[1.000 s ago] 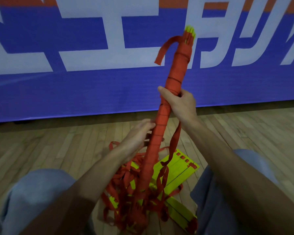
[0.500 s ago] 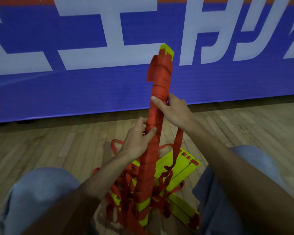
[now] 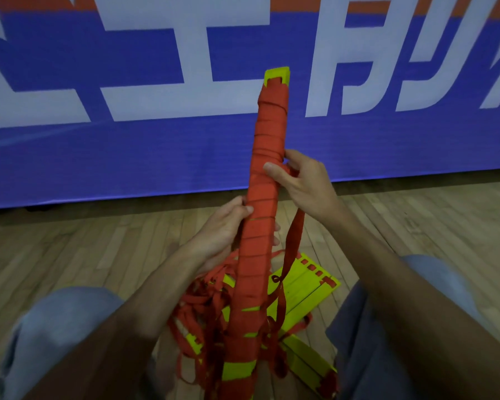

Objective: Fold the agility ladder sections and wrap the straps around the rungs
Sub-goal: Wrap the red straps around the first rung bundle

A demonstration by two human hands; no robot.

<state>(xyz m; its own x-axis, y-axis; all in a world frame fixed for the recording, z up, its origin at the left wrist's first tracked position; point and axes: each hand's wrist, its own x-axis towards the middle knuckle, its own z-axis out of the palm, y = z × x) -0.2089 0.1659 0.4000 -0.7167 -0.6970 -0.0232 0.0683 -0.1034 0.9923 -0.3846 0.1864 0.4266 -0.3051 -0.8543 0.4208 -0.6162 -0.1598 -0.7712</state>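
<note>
Rotated since earlier frame: wrapped rung bundle (image 3: 264, 226), now upright between knees, yellow tip turned flat to camera; flap near top no longer seen sticking out.

Head view: bundle gripped mid-length by left hand (image 3: 223, 229), fingers curled round it. Strap tail (image 3: 293, 238) pinched against bundle by right hand (image 3: 303, 183), thumb laid across. Upper length judged wrapped. Left to do: lower gaps, strap tangle (image 3: 202, 298), loose rungs (image 3: 303, 287) on wooden floor (image 3: 70, 249).

A tall bundle of yellow plastic rungs wound in orange webbing strap (image 3: 260, 226) stands nearly upright at frame centre; a loose orange strap tail (image 3: 293, 241) hangs right, above unwrapped yellow rungs (image 3: 306, 287) and tangled orange straps (image 3: 202, 301) at lower centre.
</note>
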